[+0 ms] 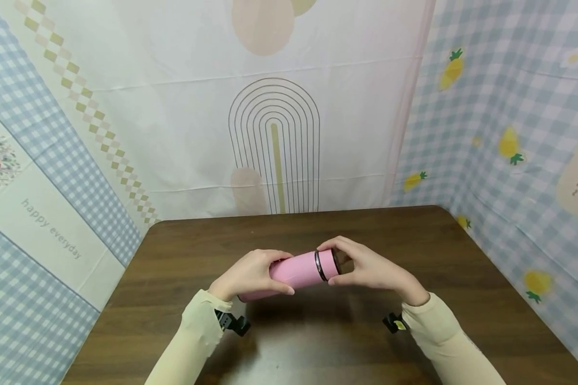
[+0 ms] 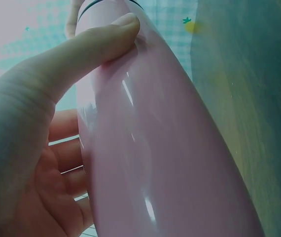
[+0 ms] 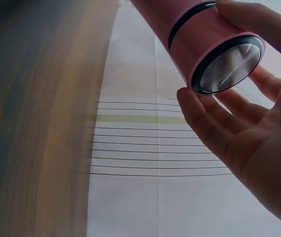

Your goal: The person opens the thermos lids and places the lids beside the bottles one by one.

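Observation:
A pink thermos bottle [image 1: 298, 270] is held tilted above the table, its capped end up and to the right. My left hand [image 1: 252, 274] grips its body, thumb [image 2: 106, 47] along the near side and the other fingers around the far side. At the other end my right hand [image 1: 366, 266] pinches the pink cap [image 3: 204, 49] between thumb and fingers. A dark ring parts cap from body, and the cap's top is a shiny silver disc [image 3: 231, 69] with a black rim. The bottle's base is partly hidden behind the left wrist.
The dark brown wooden table [image 1: 212, 240] spreads under both hands. A white patterned cloth [image 1: 183, 133] hangs behind its far edge, and blue checked cloth with pineapples [image 1: 491, 107] lines the right side. Each wrist wears a black camera mount [image 1: 233, 322].

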Demonstrator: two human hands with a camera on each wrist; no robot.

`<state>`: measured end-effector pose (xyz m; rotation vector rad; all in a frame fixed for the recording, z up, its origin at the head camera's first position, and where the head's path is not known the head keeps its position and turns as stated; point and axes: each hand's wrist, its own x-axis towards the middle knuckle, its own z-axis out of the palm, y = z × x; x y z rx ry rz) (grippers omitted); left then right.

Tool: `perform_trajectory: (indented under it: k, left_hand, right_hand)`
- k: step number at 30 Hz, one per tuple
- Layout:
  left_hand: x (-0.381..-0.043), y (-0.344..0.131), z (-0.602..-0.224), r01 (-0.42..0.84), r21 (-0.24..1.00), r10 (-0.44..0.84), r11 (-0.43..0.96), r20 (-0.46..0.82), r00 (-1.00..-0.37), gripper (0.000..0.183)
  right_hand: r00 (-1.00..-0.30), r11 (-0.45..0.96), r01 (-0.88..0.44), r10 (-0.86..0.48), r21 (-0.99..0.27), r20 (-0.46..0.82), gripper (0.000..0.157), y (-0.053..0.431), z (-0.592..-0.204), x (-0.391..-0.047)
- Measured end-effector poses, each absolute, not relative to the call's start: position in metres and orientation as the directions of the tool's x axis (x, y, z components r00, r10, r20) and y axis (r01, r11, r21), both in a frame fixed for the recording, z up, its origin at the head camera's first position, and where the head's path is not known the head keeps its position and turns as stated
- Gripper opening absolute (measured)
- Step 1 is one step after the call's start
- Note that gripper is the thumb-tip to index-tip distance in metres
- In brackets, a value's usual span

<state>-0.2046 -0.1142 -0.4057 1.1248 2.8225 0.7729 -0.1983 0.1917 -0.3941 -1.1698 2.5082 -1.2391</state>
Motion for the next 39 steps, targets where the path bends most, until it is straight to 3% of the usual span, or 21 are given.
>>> perform_trajectory:
  k: [4,10,17,23,31,39]
  left_hand:
    - [-0.206,-0.115,-0.407,0.642,0.457,0.644,0.616,0.176,-0.744,0.065]
    - [-0.208,-0.115,-0.411,0.631,0.483,0.641,0.607,0.171,-0.748,0.067]
    - [-0.21,-0.113,-0.414,0.644,0.479,0.65,0.597,0.181,-0.738,0.068]
    - [-0.212,-0.109,-0.414,0.65,0.479,0.661,0.59,0.177,-0.729,0.068]
    - [-0.214,-0.108,-0.411,0.667,0.445,0.666,0.598,0.186,-0.722,0.067]
    - [-0.213,-0.11,-0.411,0.649,0.458,0.656,0.607,0.172,-0.735,0.067]
  right_hand:
    - [-0.705,0.381,-0.587,-0.674,-0.714,0.22,0.063,0.19,-0.394,-0.198]
    - [-0.79,0.501,-0.5,-0.597,-0.706,0.136,0.078,0.193,-0.395,-0.192]
    - [-0.807,0.484,-0.448,-0.582,-0.752,0.106,0.07,0.193,-0.404,-0.192]
    - [-0.796,0.453,-0.484,-0.584,-0.749,0.161,0.06,0.195,-0.403,-0.19]
    - [-0.786,0.431,-0.485,-0.596,-0.761,0.163,0.064,0.195,-0.398,-0.19]
    - [-0.82,0.461,-0.442,-0.556,-0.769,0.137,0.074,0.198,-0.4,-0.193]
